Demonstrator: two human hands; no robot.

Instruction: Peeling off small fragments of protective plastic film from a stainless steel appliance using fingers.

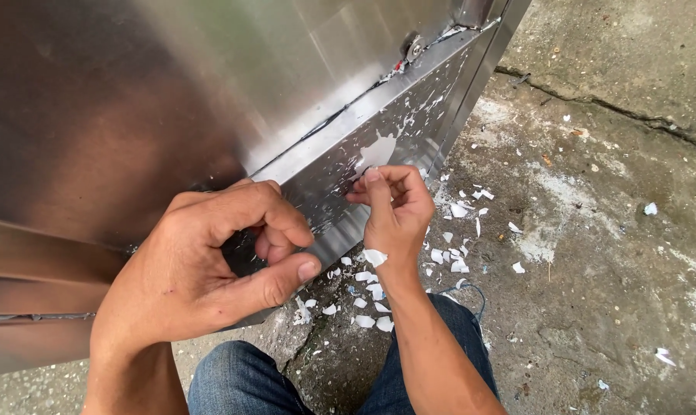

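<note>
At the centre of the frame my right hand (396, 209) pinches its fingertips shut on a patch of white protective film (376, 152) stuck to the stainless steel panel (209, 92). My left hand (217, 257) curls closed against the panel's lower strip, lower left, gripping nothing I can make out. Peeled white scraps (371, 303) litter the concrete floor (609, 253) below.

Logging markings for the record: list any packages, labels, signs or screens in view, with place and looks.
None as such.
Film remnants: white, ragged patches stuck on the steel panel, above the right hand.
Film scraps: white flakes on the concrete floor.
</note>
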